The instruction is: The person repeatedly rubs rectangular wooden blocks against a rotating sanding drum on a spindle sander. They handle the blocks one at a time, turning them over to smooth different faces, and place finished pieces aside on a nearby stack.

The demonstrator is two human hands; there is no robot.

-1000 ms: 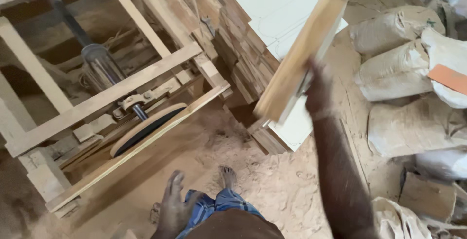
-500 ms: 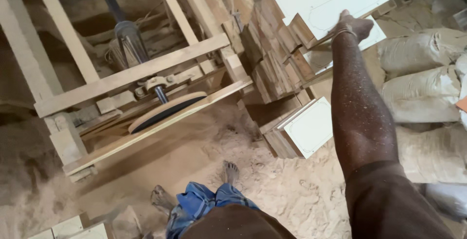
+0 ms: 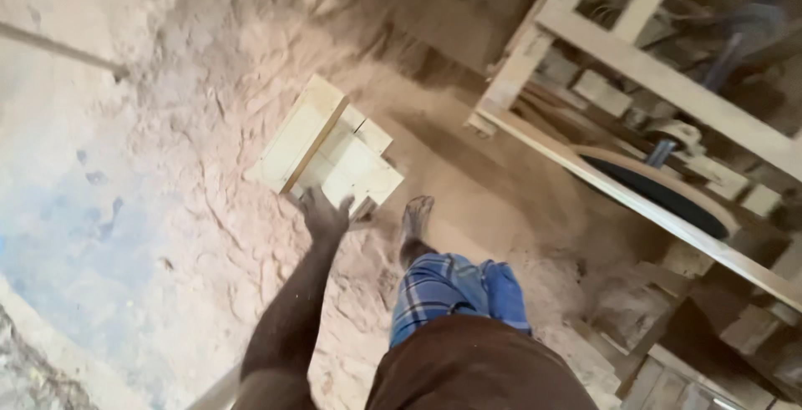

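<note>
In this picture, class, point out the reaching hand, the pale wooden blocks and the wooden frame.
left hand (image 3: 324,214), head view, back of the hand
pale wooden blocks (image 3: 347,164), head view, top face
wooden frame (image 3: 668,84), head view, upper rail

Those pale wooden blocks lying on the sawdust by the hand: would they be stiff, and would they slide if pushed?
The wooden blocks look flat and square-cut, so probably stiff and unlikely to roll. The loose sawdust floor would likely drag on them. The left hand reaches their edge.

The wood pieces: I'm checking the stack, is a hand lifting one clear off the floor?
No: the wood pieces lie on the sawdust floor; the left hand only reaches their edge.

Pale wooden boards (image 3: 330,153); blue plaid shorts (image 3: 455,289); tan sawdust floor (image 3: 209,168).
</note>
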